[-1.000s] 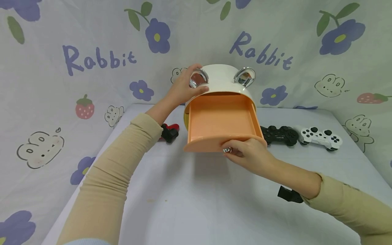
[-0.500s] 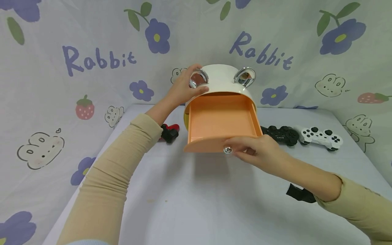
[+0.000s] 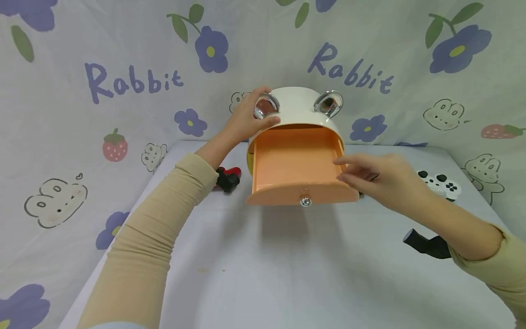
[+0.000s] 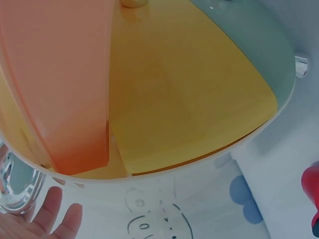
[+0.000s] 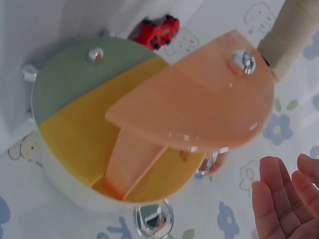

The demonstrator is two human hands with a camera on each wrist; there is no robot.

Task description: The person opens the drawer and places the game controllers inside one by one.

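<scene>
Apparently done opening the drawer (image 3: 275,195), grips cabinet (image 3: 297,103) with left hand (image 3: 246,118), holds right hand (image 3: 388,179) relaxed, empty; next likely needs steady bracing.

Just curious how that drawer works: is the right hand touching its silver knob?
Apart: the head view shows the silver knob bare on the orange drawer front, a plain gap separating it from the right hand.

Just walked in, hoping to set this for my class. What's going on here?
A person's left hand grips a chrome ear on a white rounded cabinet whose peach top drawer stands open. The right hand holds nothing and hovers beside the drawer, away from its silver knob. On the table, a red-and-black controller lies to the left, a white controller to the right.
</scene>
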